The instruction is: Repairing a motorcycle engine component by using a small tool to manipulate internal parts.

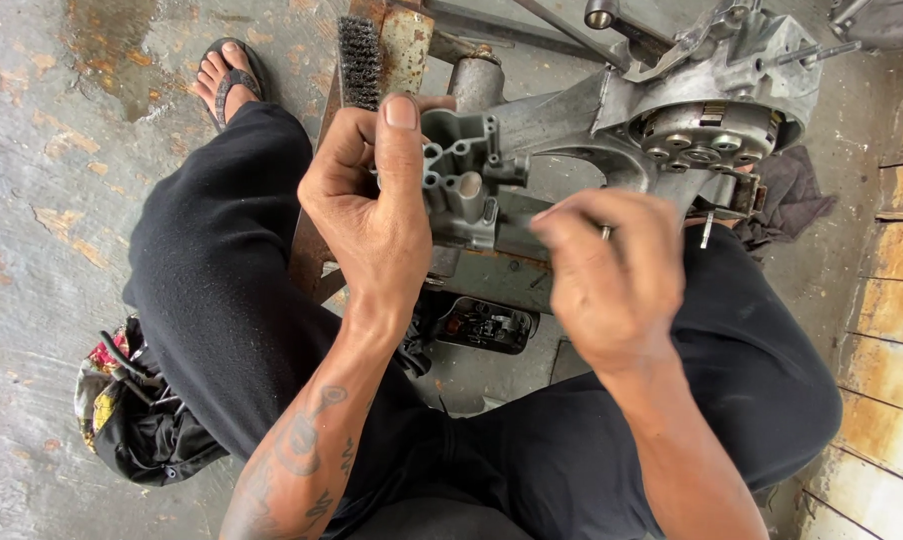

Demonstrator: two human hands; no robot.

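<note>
My left hand [371,205] grips a small grey cast-metal part [463,180] with several round ports, thumb up along its left side. My right hand [611,275] is closed just to the right of that part, fingers curled around a thin metal tool [605,232] of which only a tip shows. Both hands hover over my lap, between my knees in black trousers [211,290]. Behind the part stands a large aluminium engine casing [671,110] with a round geared opening.
A wire brush [359,60] lies on a rusty metal stand [403,45] past my left hand. A black component [486,325] rests on the concrete floor below. A patterned bag [131,410] sits at the left, a dark rag [791,195] at the right, my sandalled foot [226,75] ahead.
</note>
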